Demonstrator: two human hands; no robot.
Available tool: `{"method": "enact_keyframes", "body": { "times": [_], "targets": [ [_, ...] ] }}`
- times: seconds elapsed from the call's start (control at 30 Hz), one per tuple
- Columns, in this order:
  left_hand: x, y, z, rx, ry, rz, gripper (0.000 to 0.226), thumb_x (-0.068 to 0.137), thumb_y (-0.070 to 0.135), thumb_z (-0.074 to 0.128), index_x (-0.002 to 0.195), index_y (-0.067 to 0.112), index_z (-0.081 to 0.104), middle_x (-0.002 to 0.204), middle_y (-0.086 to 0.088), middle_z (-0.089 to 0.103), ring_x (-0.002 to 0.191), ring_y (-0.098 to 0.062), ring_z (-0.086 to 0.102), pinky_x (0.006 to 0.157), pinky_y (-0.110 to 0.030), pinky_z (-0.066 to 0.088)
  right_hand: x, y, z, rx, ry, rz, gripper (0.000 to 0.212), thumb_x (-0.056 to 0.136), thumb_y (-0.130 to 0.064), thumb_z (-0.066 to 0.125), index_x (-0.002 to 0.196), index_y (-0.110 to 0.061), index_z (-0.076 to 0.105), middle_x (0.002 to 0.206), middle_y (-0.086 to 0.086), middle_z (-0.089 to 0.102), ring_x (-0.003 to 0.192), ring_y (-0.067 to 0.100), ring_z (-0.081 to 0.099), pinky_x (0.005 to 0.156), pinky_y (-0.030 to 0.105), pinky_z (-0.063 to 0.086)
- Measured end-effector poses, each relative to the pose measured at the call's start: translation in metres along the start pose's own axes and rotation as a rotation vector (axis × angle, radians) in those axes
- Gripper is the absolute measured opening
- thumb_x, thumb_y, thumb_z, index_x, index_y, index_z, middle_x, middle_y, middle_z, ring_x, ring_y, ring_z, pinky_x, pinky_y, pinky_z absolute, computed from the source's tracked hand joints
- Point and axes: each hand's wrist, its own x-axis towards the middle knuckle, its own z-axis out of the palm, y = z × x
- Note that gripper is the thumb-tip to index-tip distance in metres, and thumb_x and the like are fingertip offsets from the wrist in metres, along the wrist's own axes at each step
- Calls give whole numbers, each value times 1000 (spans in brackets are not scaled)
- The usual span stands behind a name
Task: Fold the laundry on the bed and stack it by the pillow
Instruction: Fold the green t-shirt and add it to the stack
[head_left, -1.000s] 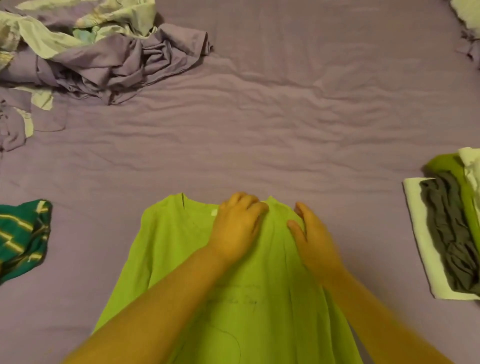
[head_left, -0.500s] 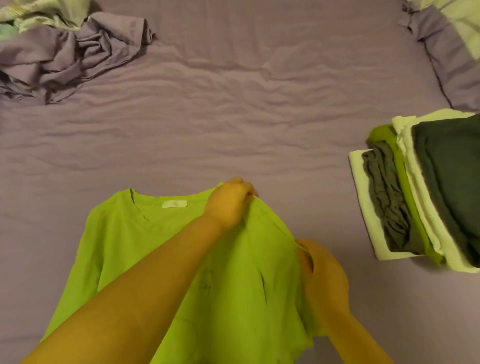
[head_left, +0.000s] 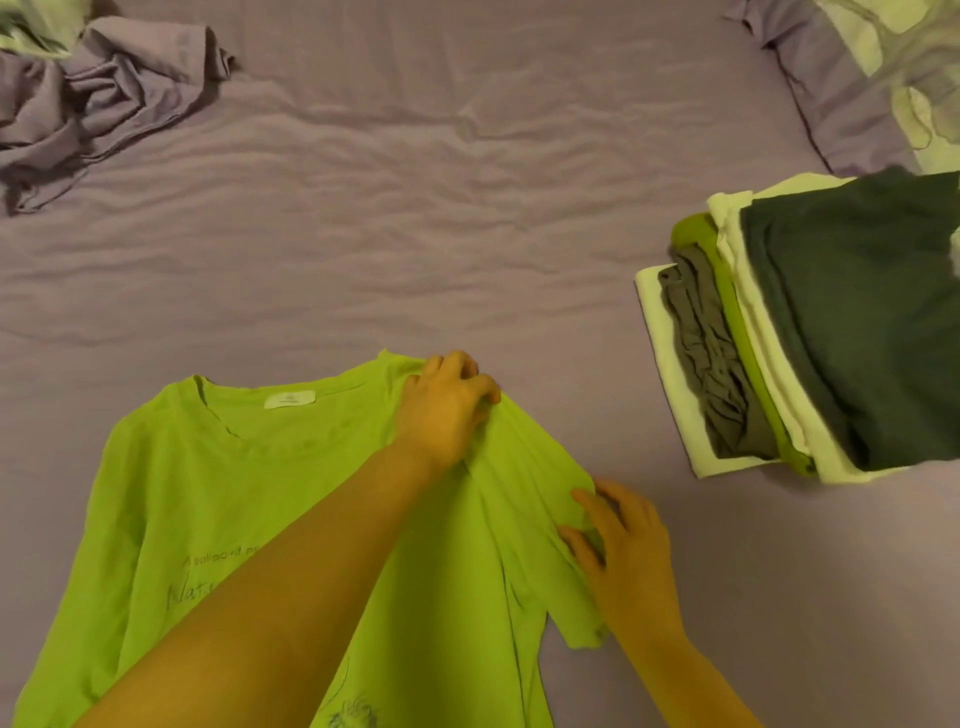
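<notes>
A lime green T-shirt (head_left: 218, 499) lies flat on the purple bed sheet (head_left: 415, 208), front up, with dark print and a white neck label. My left hand (head_left: 447, 410) reaches across and pinches the shirt's right shoulder by the collar. My right hand (head_left: 623, 551) grips the edge of the right sleeve, fingers curled into the cloth. At the right a stack of folded clothes (head_left: 810, 332) sits in pale, grey, green and dark layers. Behind it is the pillow (head_left: 872, 78).
A crumpled heap of purple cloth (head_left: 98, 98) lies at the far left corner. The bed sheet is wrinkled across the middle.
The view has swung to the right, bringing the folded stack and pillow into sight. My left hand moved from the collar to the right shoulder; my right hand took hold of the sleeve.
</notes>
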Motion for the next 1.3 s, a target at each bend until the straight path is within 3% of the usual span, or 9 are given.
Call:
{"method": "enact_keyframes", "body": {
  "times": [0.2,0.47,0.6,0.77,0.9,1.0,1.1,1.17,1.3],
  "targets": [
    [13,1,-7,-37,-60,-35,16,85,24,65,100,25,69,116,-4,52,112,-26,45,87,-33,38,26,1,-23,139,-1,74,4,83,-4,69,80,-6,67,94,10,61,83,25,55,70,34,44],
    [55,15,-30,-387,9,-206,8,90,12,58,95,8,63,104,-18,61,100,-32,55,80,-34,38,107,6,-55,-20,-18,245,21,99,-14,39,82,-10,50,82,9,47,71,29,44,57,36,29],
    [56,22,-16,-299,-33,-249,13,96,14,46,103,8,54,112,-18,59,103,-34,55,76,-36,38,94,2,-48,-68,6,150,19,96,-25,53,98,-9,62,92,9,60,84,29,55,68,38,40],
    [52,22,-10,-182,1,-227,17,97,16,42,108,8,53,116,-18,54,103,-36,54,78,-41,40,74,9,-38,-236,-28,46,7,80,-7,72,81,-2,68,77,17,65,72,38,60,59,44,47],
    [37,33,-9,-154,118,-151,18,95,12,47,111,8,55,119,-17,48,91,-38,57,72,-46,44,90,24,-38,-223,-184,109,29,99,-12,42,121,-12,60,118,11,61,110,28,52,90,34,39],
    [12,46,7,-88,109,129,18,93,14,54,107,5,60,114,-18,54,101,-36,55,84,-44,46,87,26,-39,-217,-264,99,32,100,-15,40,129,-11,54,128,9,56,117,26,47,95,30,35],
    [-12,57,33,89,-142,244,49,95,45,46,138,21,46,151,-9,32,144,-33,17,115,-54,7,79,24,-42,-207,-170,91,28,95,-21,53,117,-5,62,118,13,59,110,30,48,89,35,39],
    [-17,58,46,175,-180,228,70,91,64,33,150,31,18,160,-4,3,146,-31,-8,111,-56,-14,77,23,-44,-261,-148,61,23,96,-22,53,107,-7,65,110,12,60,104,28,49,80,34,40],
    [-16,63,51,218,-189,196,88,82,79,25,150,32,-4,159,-4,-14,144,-32,-19,108,-58,-20,92,22,-59,-372,-90,26,21,99,-20,45,96,-8,61,93,11,58,88,26,50,61,32,34]
  ]
}}
